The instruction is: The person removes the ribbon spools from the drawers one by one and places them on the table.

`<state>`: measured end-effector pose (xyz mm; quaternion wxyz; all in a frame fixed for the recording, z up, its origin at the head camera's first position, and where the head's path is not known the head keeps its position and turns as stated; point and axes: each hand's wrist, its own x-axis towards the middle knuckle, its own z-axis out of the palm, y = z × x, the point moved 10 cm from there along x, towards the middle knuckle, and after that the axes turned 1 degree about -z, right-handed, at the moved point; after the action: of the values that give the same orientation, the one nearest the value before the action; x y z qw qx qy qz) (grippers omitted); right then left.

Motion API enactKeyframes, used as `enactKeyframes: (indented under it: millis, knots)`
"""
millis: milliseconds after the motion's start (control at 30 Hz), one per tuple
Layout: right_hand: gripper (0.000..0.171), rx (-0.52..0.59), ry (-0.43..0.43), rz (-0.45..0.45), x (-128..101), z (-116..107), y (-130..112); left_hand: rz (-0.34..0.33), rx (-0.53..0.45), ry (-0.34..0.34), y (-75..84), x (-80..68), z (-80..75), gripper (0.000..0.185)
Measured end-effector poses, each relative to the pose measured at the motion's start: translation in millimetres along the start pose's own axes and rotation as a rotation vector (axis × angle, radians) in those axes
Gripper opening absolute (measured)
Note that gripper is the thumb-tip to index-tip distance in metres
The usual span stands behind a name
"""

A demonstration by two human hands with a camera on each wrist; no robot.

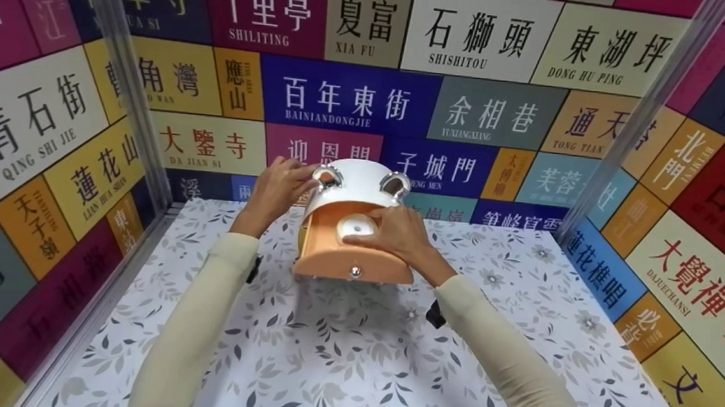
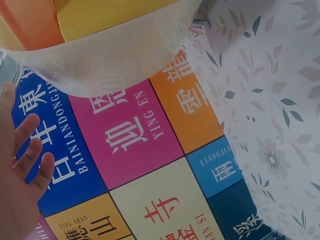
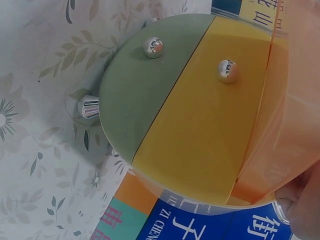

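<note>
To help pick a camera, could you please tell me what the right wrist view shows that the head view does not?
Only the right wrist view shows the faces of the green drawer and yellow drawer, each with a silver knob. Only the head view shows the left hand, the white disc and the knob of the orange drawer. Both show the right hand, that drawer, the floral tabletop and lettered wall.

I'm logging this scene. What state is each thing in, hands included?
Orange half-round plastic drawer: open, pulled forward.
Yellow plastic drawer: closed.
Green rounded plastic drawer: closed.
White round disc: held by the right hand, at the open drawer.
Right hand: gripping the disc.
Left hand: at the clear rounded ear of the white plastic cabinet; grip unclear.
</note>
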<state>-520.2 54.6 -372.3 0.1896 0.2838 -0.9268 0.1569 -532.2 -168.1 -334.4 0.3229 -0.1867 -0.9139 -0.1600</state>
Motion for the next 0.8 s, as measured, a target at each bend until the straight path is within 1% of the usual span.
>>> enactKeyframes:
  millis: [100,300,400,500,600,700,800]
  knots:
    - [0.077,-0.022,-0.016,-0.016,-0.6,1.5,-1.5,-0.003,0.006,-0.005,-0.8,-0.7,1.4,0.043]
    - [0.078,-0.01,-0.028,-0.035,-0.5,1.2,-2.7,0.002,0.0,0.002,0.2,-0.1,-0.7,0.042]
    - [0.073,-0.025,-0.03,-0.043,-0.5,0.3,-2.4,0.0,0.0,0.005,0.2,-0.1,-0.4,0.042]
    - [0.066,-0.034,-0.028,-0.055,-0.9,-0.8,-3.1,-0.004,0.001,0.004,0.0,-0.3,0.2,0.042]
    - [0.064,-0.036,-0.023,-0.051,-1.6,-2.1,-3.0,0.007,0.0,0.017,1.2,-0.9,-0.7,0.041]
    - [0.07,-0.03,-0.021,-0.046,-3.2,-4.0,-3.2,0.027,-0.003,0.032,2.5,-1.2,-1.7,0.04]
    - [0.079,-0.023,-0.009,-0.05,-4.4,-7.9,-4.6,0.026,-0.018,0.034,2.3,-1.5,-2.6,0.04]
